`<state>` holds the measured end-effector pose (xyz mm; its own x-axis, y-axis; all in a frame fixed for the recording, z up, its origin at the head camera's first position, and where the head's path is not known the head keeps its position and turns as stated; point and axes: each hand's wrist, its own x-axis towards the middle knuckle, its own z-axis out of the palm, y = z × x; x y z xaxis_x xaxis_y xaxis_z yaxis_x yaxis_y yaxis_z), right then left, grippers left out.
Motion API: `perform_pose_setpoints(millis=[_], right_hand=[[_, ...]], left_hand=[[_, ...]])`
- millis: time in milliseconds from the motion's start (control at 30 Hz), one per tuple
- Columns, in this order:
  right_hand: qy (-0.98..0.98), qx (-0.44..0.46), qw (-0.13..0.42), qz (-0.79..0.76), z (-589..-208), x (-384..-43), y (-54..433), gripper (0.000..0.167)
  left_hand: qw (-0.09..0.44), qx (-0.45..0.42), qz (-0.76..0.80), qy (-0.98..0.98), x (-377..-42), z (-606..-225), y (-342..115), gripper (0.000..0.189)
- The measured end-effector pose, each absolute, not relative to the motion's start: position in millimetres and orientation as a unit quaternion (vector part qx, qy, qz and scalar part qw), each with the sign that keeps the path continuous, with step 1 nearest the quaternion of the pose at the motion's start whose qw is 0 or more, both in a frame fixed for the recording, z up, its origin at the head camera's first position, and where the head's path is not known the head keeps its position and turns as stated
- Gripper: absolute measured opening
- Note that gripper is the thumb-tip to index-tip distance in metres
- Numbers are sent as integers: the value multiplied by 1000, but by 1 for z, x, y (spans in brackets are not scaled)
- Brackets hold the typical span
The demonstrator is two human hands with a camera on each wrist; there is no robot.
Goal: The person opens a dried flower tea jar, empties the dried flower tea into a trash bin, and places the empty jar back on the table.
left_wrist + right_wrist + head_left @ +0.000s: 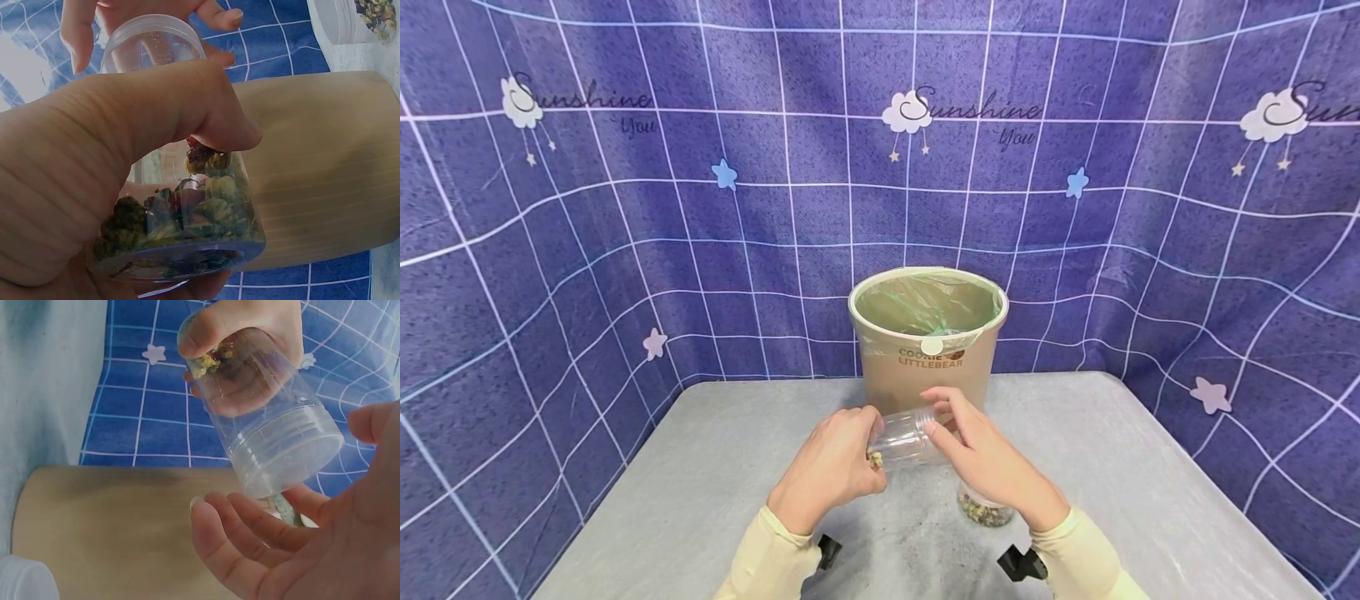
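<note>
My left hand grips a clear plastic jar around its base end, with thumb and fingers wrapped on opposite sides. The jar is tilted, its translucent ringed end toward my right hand. Dried flower buds in green, yellow and dark red are gathered at the base end, partly covered by the left thumb. The right hand is spread beside the ringed end, its fingers loosely bent and nothing held in them. Below the right hand, a second clear jar with similar dried pieces sits on the table.
Just behind the hands stands a beige bin lined with a thin green bag. The grey tabletop is bounded at the back and sides by a blue-purple checked curtain.
</note>
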<state>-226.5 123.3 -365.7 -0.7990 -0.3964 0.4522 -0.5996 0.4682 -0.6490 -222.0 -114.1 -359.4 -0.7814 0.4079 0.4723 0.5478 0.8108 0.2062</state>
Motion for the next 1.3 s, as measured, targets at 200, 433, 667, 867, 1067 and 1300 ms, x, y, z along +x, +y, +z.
perform_pose_setpoints(millis=[200, 433, 667, 867, 1067, 1300], right_hand=[[-856, 263, 135, 424, -367, -226, 120, 32], [-859, 230, 152, 431, -370, -226, 115, 25], [-874, 190, 158, 419, -374, -227, 111, 27], [-874, 176, 155, 425, -374, -227, 110, 27], [-875, 170, 152, 427, -374, -227, 109, 27], [-877, 168, 151, 425, -375, -227, 109, 26]], left_hand=[[209, -257, -169, -928, -222, -360, -114, 43], [213, -259, -170, -927, -223, -360, -113, 42], [210, -258, -168, -928, -223, -360, -113, 43], [204, -258, -170, -929, -223, -361, -113, 43], [196, -253, -170, -932, -223, -361, -113, 44], [194, -254, -173, -932, -223, -360, -113, 44]])
